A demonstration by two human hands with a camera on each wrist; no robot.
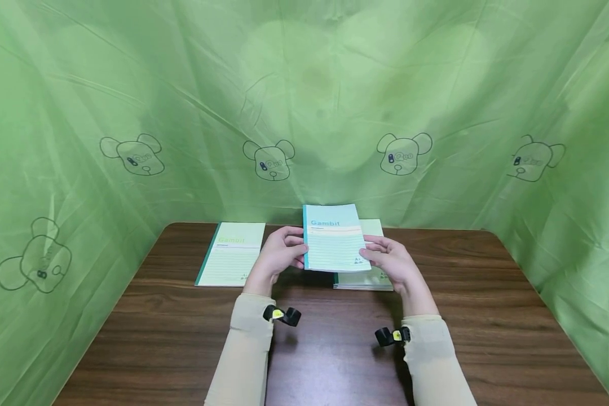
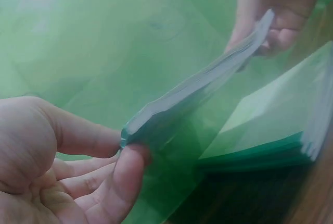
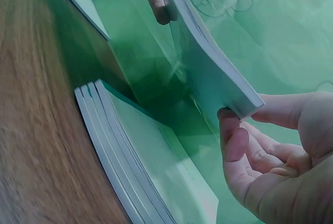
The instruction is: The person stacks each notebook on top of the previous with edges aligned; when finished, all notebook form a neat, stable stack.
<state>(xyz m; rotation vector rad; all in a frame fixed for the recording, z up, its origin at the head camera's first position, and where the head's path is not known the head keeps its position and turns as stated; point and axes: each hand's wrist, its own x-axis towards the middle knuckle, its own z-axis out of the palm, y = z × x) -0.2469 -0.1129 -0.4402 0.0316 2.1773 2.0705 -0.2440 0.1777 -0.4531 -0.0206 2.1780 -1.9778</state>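
A notebook (image 1: 335, 239) with a blue spine and "Gambit" on its cover is held up off the table between both hands. My left hand (image 1: 278, 255) pinches its spine side between thumb and fingers; the left wrist view shows that grip on the notebook (image 2: 192, 88) edge-on. At the opposite edge my right hand (image 1: 393, 262) pinches the lower corner, thumb on the cover and fingers beneath. Below and behind it lies a stack of notebooks (image 3: 151, 156), partly hidden in the head view. Left of my left hand, another notebook (image 1: 230, 254) lies flat, its lower right corner near my wrist.
The brown wooden table (image 1: 487, 316) has its far edge close to a green curtain (image 1: 335, 101) printed with bear heads. The curtain also encloses the left and right sides. Each wrist wears a small black camera (image 1: 286, 316) on a band.
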